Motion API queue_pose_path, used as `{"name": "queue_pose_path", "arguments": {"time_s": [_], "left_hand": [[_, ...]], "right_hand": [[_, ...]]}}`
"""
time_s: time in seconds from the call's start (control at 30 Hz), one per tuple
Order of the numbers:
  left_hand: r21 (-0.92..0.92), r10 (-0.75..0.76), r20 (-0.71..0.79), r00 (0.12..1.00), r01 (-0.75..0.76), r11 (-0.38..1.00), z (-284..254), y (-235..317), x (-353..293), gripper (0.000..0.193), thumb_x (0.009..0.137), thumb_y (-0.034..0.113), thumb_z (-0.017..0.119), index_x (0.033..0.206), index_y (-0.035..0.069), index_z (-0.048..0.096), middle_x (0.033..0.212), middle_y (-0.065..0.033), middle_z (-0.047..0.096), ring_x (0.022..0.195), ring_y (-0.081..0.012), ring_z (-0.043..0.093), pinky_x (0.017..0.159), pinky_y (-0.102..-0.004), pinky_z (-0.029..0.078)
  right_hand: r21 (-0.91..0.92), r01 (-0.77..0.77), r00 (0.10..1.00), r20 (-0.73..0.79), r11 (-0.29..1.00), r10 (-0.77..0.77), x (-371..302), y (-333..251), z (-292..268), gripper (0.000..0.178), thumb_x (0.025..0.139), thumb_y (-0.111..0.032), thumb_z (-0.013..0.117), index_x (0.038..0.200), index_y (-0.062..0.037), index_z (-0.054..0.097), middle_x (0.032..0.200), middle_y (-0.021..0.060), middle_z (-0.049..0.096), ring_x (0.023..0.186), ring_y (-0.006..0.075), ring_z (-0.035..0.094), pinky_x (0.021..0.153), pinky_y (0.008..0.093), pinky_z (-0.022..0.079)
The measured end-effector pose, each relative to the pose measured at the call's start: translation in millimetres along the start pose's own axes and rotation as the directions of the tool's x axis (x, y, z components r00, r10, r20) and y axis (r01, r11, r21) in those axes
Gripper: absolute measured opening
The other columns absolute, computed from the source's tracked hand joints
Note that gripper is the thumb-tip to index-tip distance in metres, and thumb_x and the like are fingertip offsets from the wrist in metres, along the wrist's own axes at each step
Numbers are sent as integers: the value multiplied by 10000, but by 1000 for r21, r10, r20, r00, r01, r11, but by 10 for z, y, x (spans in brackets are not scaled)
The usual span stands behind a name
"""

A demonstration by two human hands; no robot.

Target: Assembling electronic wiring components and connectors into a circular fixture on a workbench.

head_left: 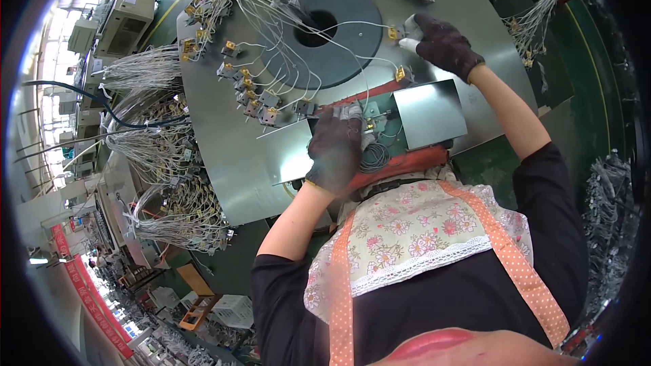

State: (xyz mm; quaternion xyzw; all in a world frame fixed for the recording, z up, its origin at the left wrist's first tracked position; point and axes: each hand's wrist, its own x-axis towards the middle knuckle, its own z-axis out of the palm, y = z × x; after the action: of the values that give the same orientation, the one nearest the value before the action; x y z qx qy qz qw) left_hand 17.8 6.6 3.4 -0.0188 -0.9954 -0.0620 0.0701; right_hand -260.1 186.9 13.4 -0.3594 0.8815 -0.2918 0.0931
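Observation:
Both my hands wear dark gloves with pale fingertips. My right hand [444, 47] reaches over the right of the metal table, its thumb and finger closing at a small yellow-and-metal part [393, 32] with a white wire. My left hand [337, 149] is curled over the fixture at the table's near edge; what its fingers grip is hidden. Right of it are a small brass-coloured piece [370, 124] and a coil of grey wire [375, 156]. A similar wired part [404, 74] lies between my hands. Flat metal plates flank the fixture, one on the left [291, 152], one on the right [430, 114].
A dark grey disc [366, 13] with a central hole sits on the metal table [224, 156]. White wires with metal ends [247, 91] spread over it. Wire bundles hang at the left [146, 68] and right [536, 20]. A white crate [234, 310] stands on the floor.

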Motion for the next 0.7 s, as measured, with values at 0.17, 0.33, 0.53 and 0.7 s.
{"name": "queue_pose_path", "arguments": {"time_s": [0.17,0.33,0.53,0.7], "left_hand": [[2,7,-20,1000,-7,1000,73,41,100,628,879,419,699,1303,-36,618,1253,-214,685,1211,-375,637,1146,-493,415],[-22,-16,-22,1000,16,1000,94,70,40,613,884,397,690,1315,-32,612,1237,-219,682,1216,-377,627,1150,-492,410],[-6,5,-70,998,-6,1000,83,63,31,561,888,346,664,1315,-14,609,1234,-222,679,1207,-359,632,1143,-474,421],[21,9,-34,999,-8,1000,76,21,59,562,879,362,661,1300,-7,616,1211,-186,698,1162,-346,655,1135,-469,432]], "right_hand": [[-186,127,852,523,974,-11,-47,-254,-97,506,799,-183,737,1294,-106,660,1228,229,636,1096,438,644,938,495,529],[-243,267,916,365,933,-166,26,-146,119,417,814,-111,680,1228,-62,654,1260,230,600,1088,416,641,963,479,528],[-224,471,873,-22,853,-487,-73,371,-271,499,781,24,678,1267,-52,596,1130,137,630,985,307,666,851,407,557],[579,33,994,-105,815,34,-504,102,-699,356,1012,-166,645,1351,-67,594,1015,14,634,808,83,634,742,261,533]]}}
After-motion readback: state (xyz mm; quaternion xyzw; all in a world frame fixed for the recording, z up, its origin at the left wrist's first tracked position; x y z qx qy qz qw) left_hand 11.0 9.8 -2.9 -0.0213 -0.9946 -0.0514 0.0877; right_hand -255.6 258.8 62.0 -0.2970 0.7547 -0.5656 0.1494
